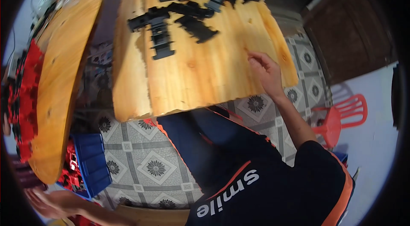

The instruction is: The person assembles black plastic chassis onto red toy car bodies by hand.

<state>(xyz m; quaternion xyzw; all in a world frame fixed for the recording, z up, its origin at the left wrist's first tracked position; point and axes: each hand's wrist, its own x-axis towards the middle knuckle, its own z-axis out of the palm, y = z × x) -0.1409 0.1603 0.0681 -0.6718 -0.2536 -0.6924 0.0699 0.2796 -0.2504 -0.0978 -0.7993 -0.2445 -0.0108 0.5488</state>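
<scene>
Black plastic parts [197, 29], lying in a loose bunch on the far side of the wooden table [205, 81], left of the middle, touching in places. Probably light and stiff, a bit slick, maybe easy to crack where thin. Best to pinch by the 2 long sides. Over the table, well apart from the parts: a curled right hand [267, 74]. Cannot tell if pinching something small. Near the blue bin [93, 164]: a loose, spread left hand [48, 203], seemingly holding nothing.
</scene>
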